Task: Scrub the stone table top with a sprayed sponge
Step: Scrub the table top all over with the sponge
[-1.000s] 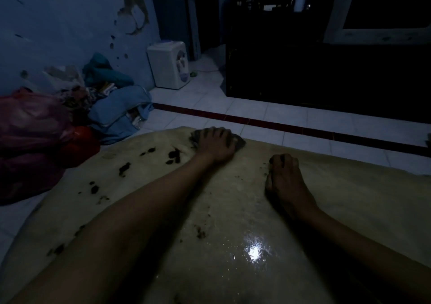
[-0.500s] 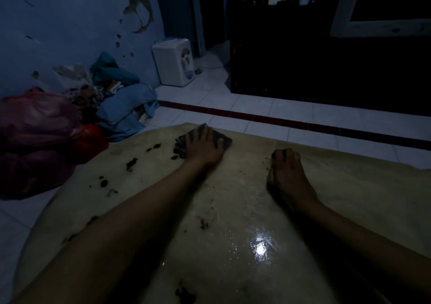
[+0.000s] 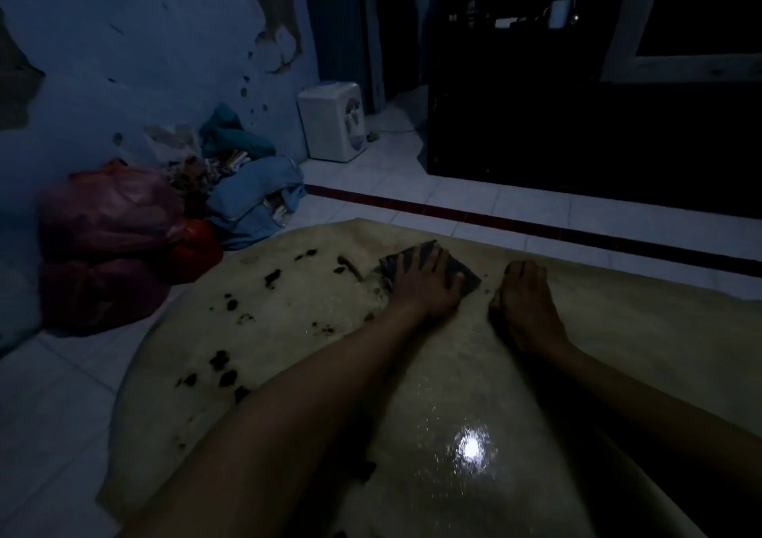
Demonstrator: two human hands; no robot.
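Note:
The beige stone table top [image 3: 639, 331] fills the lower view, wet and shiny near me, with dark stains [image 3: 224, 366] on its left side. My left hand [image 3: 429, 286] presses spread fingers down on a dark sponge [image 3: 468, 277] near the far edge. My right hand [image 3: 525, 302] rests on the stone just right of the sponge, fingers curled under, holding nothing. Both forearms stretch across the table.
Red plastic bags [image 3: 107, 224] and a blue cloth bundle [image 3: 251, 199] lie against the peeling wall at left. A white appliance [image 3: 334, 121] stands on the tiled floor [image 3: 53, 405] behind. A dark cabinet [image 3: 577, 145] stands beyond the table.
My left hand slid the sponge left over the stains, then back right, close to my right hand. The right hand stayed in place on the stone.

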